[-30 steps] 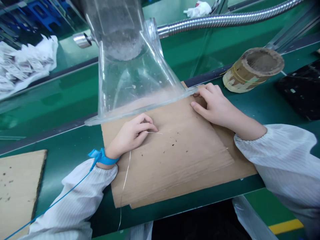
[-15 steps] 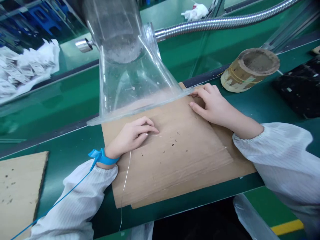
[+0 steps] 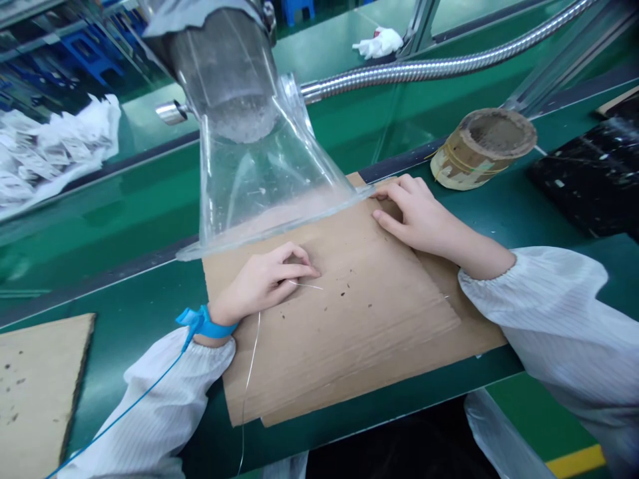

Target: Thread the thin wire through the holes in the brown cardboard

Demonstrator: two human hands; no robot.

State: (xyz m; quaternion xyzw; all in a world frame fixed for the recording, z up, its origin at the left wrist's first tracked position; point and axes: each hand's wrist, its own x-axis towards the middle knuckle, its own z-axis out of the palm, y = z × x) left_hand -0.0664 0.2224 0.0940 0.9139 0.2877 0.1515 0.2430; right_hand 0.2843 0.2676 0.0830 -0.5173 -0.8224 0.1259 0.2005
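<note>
A banded cardboard tube (image 3: 482, 150) — and a flexible steel hose (image 3: 424, 65) behind it.

A clear plastic hood (image 3: 259, 179) flares down over the far part of the cardboard sheet (image 3: 359, 339) and blocks any path from above there. Its rim passes just beyond the left hand (image 3: 264, 283) and ends just beside the fingers of the right hand (image 3: 424, 219). Open room lies across the cardboard between the hands and toward its near edge. Beyond the right hand sits a cardboard tube (image 3: 482, 150), and a flexible metal hose (image 3: 434, 70) runs behind the hood.
</note>
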